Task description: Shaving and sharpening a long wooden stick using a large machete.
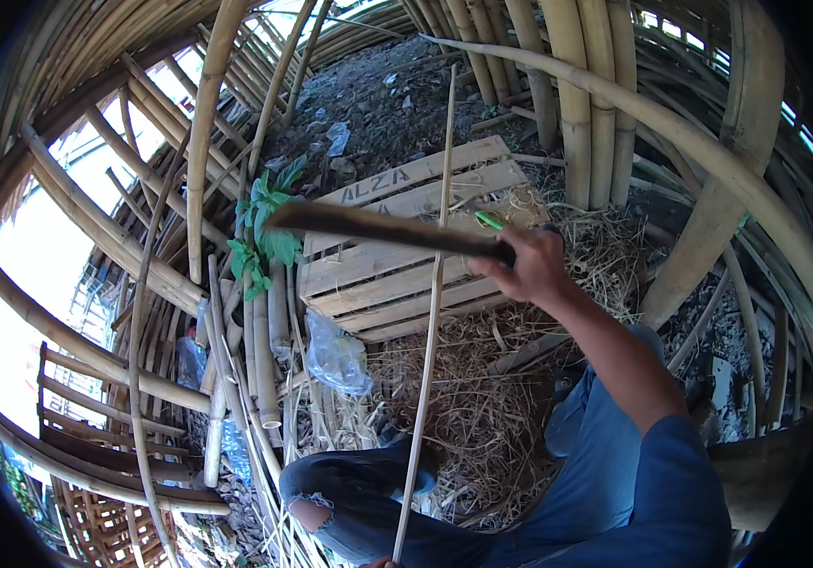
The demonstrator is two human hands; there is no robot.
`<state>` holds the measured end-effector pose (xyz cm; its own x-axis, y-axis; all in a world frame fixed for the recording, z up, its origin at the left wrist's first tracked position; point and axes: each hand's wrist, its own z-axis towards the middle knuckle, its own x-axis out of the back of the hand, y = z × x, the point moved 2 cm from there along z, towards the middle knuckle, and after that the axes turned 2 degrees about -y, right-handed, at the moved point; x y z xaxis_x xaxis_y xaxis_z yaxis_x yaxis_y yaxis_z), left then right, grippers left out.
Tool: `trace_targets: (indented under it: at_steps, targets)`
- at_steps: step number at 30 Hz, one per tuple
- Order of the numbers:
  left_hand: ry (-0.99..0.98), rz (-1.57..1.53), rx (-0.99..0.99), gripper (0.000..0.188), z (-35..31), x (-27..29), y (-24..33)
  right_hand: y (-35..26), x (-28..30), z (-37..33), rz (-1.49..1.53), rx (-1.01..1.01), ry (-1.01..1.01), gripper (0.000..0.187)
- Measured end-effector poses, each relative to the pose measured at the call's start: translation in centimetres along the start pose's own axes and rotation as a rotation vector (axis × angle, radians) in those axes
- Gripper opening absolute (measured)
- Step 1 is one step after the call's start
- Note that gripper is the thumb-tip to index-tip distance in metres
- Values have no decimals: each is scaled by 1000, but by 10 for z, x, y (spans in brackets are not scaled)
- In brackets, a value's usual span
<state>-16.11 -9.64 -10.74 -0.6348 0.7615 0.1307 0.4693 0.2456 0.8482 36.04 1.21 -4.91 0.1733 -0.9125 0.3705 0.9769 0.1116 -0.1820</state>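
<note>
My right hand (531,267) is wrapped round the handle of a machete (378,230), raised above a wooden slatted crate. The broad dark blade points left and crosses over a long, thin bamboo strip (433,331). That strip runs from the lower edge up past the crate (378,275), between my knees. At the lower edge a bit of my left hand (384,563) shows, closed at the near end of the strip; most of it is out of the picture. Just beyond my right hand is a small bright green object (489,221), partly hidden.
Straw-like shavings (463,398) cover the ground between my legs. Left of the crate are a leafy green plant (274,222), a clear plastic bag (336,358) and cut bamboo poles (259,350). A long bamboo pole (671,128) slants across the right, by upright poles (588,114).
</note>
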Motion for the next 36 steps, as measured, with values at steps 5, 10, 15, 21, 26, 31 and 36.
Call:
trace_targets:
  at_steps: [5, 10, 15, 21, 26, 31, 36]
  targets:
    - [65, 170, 22, 35, -16, -1, -10, 28, 7, 5, -54, -479, -94, 63]
    - [91, -129, 123, 35, -4, -3, 9, -10, 12, 2, 295, -540, -56, 53]
    - [148, -298, 36, 29, 51, -34, 94, -79, 4, -14, 1156, -903, -195, 35]
    - [-101, -347, -41, 35, 124, -68, 138, -92, 10, -9, 1331, -1117, -240, 18]
    - [-105, -307, -73, 36, 151, -83, 158, -61, 10, -3, 1195, -1097, -148, 16]
    - [-131, -410, -71, 36, 171, -85, 207, -53, 18, 1, 1029, -1116, -104, 22]
    - [-388, -587, -76, 35, 195, -88, 221, -67, 15, 0, 1135, -1245, -211, 18]
